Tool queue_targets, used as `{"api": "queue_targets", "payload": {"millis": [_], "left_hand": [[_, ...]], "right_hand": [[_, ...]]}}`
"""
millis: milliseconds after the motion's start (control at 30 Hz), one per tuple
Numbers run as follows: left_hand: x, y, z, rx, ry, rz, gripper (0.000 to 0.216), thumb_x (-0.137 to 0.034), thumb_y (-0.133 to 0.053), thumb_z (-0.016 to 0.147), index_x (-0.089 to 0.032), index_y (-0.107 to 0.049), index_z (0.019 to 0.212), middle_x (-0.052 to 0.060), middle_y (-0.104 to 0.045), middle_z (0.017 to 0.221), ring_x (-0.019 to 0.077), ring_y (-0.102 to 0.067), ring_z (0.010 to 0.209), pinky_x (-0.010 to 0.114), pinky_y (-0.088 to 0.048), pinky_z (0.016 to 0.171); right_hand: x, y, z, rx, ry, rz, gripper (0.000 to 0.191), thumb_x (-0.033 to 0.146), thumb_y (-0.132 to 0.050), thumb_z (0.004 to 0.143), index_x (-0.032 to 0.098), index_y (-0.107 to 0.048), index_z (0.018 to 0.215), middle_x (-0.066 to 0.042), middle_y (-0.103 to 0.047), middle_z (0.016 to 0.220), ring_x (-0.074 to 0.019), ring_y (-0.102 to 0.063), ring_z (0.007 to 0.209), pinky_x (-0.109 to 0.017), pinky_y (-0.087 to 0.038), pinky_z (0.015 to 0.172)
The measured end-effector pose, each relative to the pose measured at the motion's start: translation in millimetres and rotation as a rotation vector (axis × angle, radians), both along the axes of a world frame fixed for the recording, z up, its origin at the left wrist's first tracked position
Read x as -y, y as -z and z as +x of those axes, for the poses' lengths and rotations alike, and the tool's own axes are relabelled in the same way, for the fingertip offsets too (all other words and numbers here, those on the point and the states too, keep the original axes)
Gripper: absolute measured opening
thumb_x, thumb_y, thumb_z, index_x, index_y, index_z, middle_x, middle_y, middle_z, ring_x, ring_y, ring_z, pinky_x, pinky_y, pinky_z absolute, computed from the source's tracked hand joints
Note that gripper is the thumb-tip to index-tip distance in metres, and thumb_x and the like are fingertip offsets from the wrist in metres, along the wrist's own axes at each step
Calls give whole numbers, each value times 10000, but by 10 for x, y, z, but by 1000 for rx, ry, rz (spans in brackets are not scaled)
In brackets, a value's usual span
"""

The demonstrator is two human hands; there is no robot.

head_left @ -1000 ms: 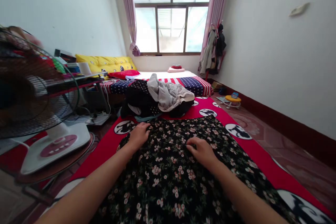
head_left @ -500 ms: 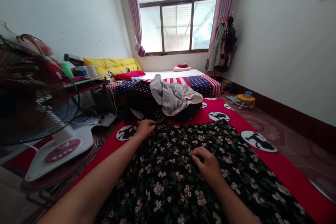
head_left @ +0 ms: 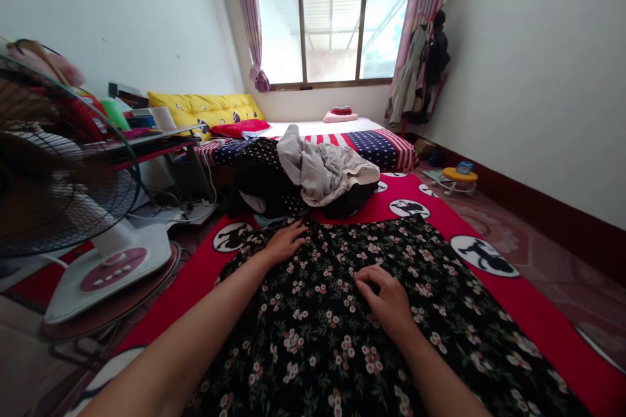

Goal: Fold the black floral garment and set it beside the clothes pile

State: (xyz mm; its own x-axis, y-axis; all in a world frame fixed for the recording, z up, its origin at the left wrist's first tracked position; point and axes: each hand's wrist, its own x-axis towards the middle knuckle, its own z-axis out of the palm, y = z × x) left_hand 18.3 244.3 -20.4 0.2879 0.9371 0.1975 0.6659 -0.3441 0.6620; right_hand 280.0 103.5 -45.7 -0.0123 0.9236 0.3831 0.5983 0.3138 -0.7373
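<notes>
A black garment with a pink-and-white flower print [head_left: 337, 326] lies spread before me, its kind not clear from what shows. On its upper left part my left hand [head_left: 286, 242] rests palm down, fingers stretched out over the cloth. My right hand [head_left: 386, 296] is on the middle of the garment. Its fingers are loosely bent, with a gap to the thumb, and no fold of cloth shows between them. Just beyond the garment's far edge sits a heap of clothes, with a light grey piece [head_left: 323, 169] on top of black dotted ones [head_left: 261, 153].
Under the garment is a red mat [head_left: 493, 300] with round black-and-white pictures. A standing fan [head_left: 115, 257] is close on the left, beside a cluttered desk [head_left: 161, 137]. A bed [head_left: 376, 146] stands behind the heap, and a small yellow stool [head_left: 460, 174] to the right.
My left hand has let go of the garment's far left edge and moved slightly right, now flat. The cloth there spreads further left. My right hand stays put. The view has tipped down a little.
</notes>
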Motion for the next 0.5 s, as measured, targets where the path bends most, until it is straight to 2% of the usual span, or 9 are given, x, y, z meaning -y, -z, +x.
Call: {"api": "queue_targets", "payload": {"millis": [133, 200, 267, 333, 400, 467, 500], "left_hand": [[262, -40, -17, -242, 150, 101, 422, -273, -565, 860, -258, -573, 1281, 52, -374, 1509, 244, -311, 1403, 436, -213, 1162], [391, -40, -28, -386, 257, 154, 478, -371, -507, 907, -282, -473, 1375, 47, -324, 1535, 244, -243, 1431, 472, -155, 1170], [482, -19, -26, -447, 293, 123, 572, -492, -472, 907, -287, -386, 1433, 50, -265, 1556, 257, -198, 1443, 500, -118, 1168], [518, -10, -17, -371, 235, 56, 622, -544, -546, 846, -284, -441, 1402, 44, -299, 1542, 264, -234, 1432, 470, -139, 1167], [512, -49, -37, -224, 122, 25, 492, -514, -618, 799, -283, -620, 1234, 28, -497, 1426, 256, -401, 1349, 394, -250, 1136], [492, -139, -139, -98, -35, 26, 343, -472, -577, 835, -252, -712, 1062, 38, -660, 1234, 244, -553, 1203, 339, -365, 1052], [486, -193, -231, -60, -126, 38, 347, -451, -508, 880, -227, -711, 1049, 58, -684, 1185, 243, -578, 1162, 336, -386, 1026]], "right_hand": [[-22, 51, 17, 3, -8, 9, 170, 296, -519, 845, 247, -661, 766, -33, -682, 942, -212, -625, 927, -343, -472, 855], [-35, 73, 26, 8, -17, 17, 178, 316, -517, 848, 249, -661, 769, -34, -683, 943, -217, -627, 927, -354, -474, 862], [-44, 88, 36, 11, -24, 21, 178, 337, -524, 845, 250, -660, 770, -35, -684, 942, -222, -628, 925, -363, -475, 865], [-45, 96, 48, 10, -26, 22, 177, 352, -531, 841, 250, -658, 771, -36, -682, 952, -226, -627, 928, -371, -472, 871], [-41, 98, 60, 4, -33, 17, 182, 362, -533, 842, 248, -655, 770, -39, -679, 963, -228, -624, 937, -378, -465, 885], [-34, 97, 69, -2, -41, 12, 194, 371, -526, 848, 245, -654, 772, -39, -677, 968, -228, -622, 945, -382, -458, 895], [-33, 97, 71, -1, -44, 9, 199, 375, -523, 849, 245, -654, 775, -38, -677, 967, -227, -622, 945, -382, -456, 896]]}}
